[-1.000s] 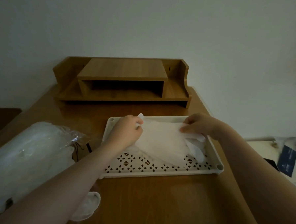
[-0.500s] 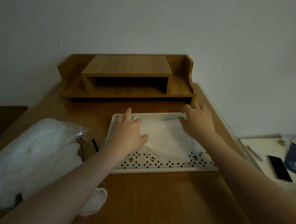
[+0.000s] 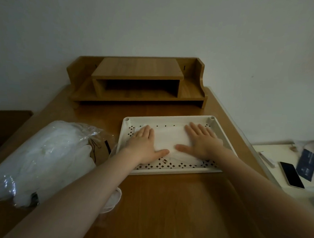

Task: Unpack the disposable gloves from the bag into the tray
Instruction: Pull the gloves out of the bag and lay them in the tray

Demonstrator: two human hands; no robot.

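Both hands are lying flat with straight fingers on the white disposable gloves [image 3: 169, 139], the left hand [image 3: 144, 145] pressing the stack's left part and the right hand [image 3: 201, 142] pressing its right part, thumbs pointing toward each other and nothing being gripped by either. Under the palms, the wooden table [image 3: 166, 201] is carrying everything, reaching from the person's forearms up to the wall. Beyond the fingertips, a wooden desk shelf [image 3: 138, 81] is standing at the table's far edge, well apart from the hands. Left of the left forearm, the clear plastic bag [image 3: 41, 158] is lying on its side, bulging with more white gloves, its mouth facing the tray. Directly beneath the pressed stack, the white perforated tray [image 3: 168, 171] is holding the gloves, its near rim showing just behind the wrists. Well right of the right forearm, on a lower pale surface, a phone [image 3: 292, 174] is lying face up beside a dark blue packet [image 3: 306, 164]. Under the left forearm, a loose white glove [image 3: 112, 201] is peeking out on the table, partly hidden by the arm.
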